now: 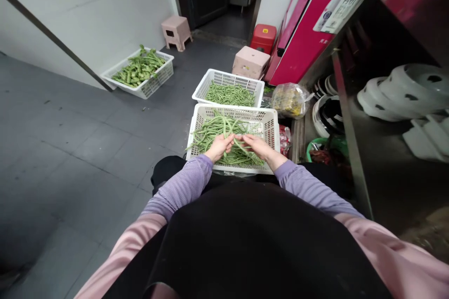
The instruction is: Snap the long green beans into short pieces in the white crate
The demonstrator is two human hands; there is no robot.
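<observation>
Long green beans (210,131) lie in a white plastic basket (271,138) right in front of my knees. Over its middle, my left hand (220,146) is closed round a few long beans that stick up past its fingers. My right hand (257,145) is beside it, fingertips almost meeting those of the left, pinched at a bean that slants down to the right. Just behind stands a second white basket (201,89), holding short bean pieces (229,95).
At the left, a white basket (154,86) of green vegetables stands by the wall. Pink stools (177,32) and a red stool (264,37) are farther back. A plastic bag (290,100), a green basin (310,147) and a metal shelf (351,149) are on the right.
</observation>
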